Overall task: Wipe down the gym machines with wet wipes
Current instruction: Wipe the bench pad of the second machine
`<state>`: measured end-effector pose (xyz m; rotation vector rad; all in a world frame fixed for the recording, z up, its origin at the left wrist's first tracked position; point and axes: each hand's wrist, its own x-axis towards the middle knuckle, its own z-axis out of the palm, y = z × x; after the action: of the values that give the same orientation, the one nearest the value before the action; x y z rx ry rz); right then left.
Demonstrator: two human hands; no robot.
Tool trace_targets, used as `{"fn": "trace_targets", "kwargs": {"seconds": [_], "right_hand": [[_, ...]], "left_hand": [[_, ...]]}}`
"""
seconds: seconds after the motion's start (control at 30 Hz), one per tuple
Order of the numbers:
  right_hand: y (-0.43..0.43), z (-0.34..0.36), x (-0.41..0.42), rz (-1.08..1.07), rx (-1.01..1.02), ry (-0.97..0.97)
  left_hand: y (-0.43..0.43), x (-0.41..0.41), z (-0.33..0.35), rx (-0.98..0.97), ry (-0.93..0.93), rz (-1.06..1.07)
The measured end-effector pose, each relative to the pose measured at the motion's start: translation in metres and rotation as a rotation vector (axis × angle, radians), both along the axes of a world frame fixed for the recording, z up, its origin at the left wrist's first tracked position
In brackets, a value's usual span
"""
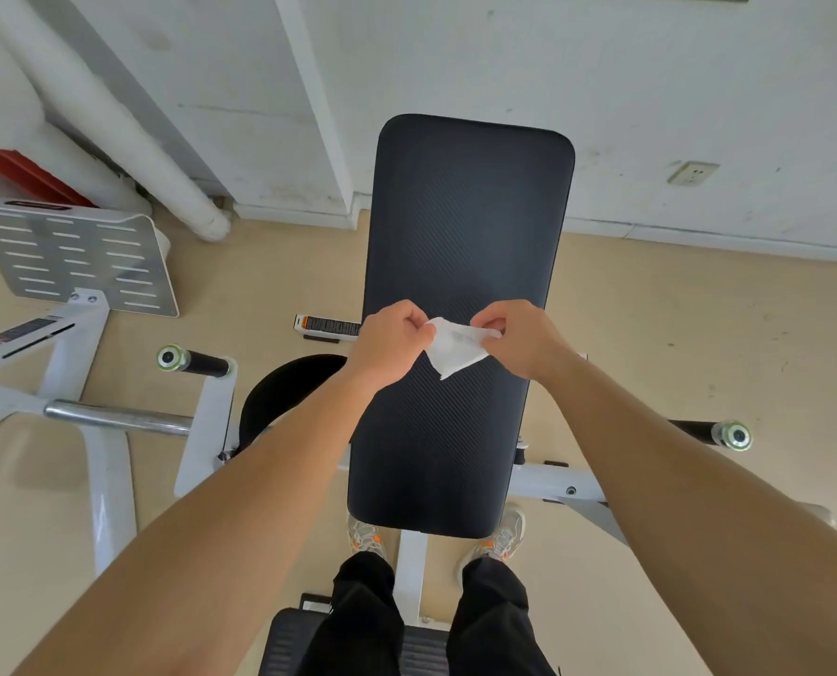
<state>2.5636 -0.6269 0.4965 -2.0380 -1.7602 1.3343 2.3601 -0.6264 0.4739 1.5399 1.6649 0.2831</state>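
A white wet wipe (455, 347) hangs between my two hands above the long black pad (465, 222) of a gym machine. My left hand (389, 336) pinches the wipe's left corner. My right hand (521, 336) pinches its right corner. The wipe's lower tip hangs free just over the pad's middle; I cannot tell if it touches the pad. The pad runs away from me toward the wall, on a white frame (411, 573).
Black-gripped handles stick out at the left (194, 361) and right (721, 434) of the machine. A perforated grey plate (75, 258) on a white frame stands at left. A round black pad (287, 392) lies beside the long one. My feet straddle the frame below.
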Motion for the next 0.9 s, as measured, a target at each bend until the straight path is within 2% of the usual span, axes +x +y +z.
{"fn": "trace_targets", "kwargs": {"seconds": [0.13, 0.4, 0.47, 0.6, 0.9], "right_hand": [[-0.004, -0.002, 0.005, -0.050, -0.045, 0.010], [-0.009, -0.003, 0.008, -0.105, -0.045, 0.131], [-0.009, 0.000, 0.004, -0.170, -0.060, 0.189], [-0.011, 0.005, -0.007, -0.275, -0.092, 0.309], [-0.010, 0.019, -0.019, -0.221, -0.084, 0.392]], "left_hand": [[-0.002, -0.006, -0.004, 0.024, -0.053, 0.064], [-0.009, -0.017, 0.001, -0.020, 0.053, 0.173], [-0.011, -0.014, 0.004, -0.068, 0.008, 0.196], [-0.018, -0.008, 0.013, -0.156, -0.216, 0.278], [-0.028, -0.005, 0.036, -0.215, -0.365, 0.333]]}}
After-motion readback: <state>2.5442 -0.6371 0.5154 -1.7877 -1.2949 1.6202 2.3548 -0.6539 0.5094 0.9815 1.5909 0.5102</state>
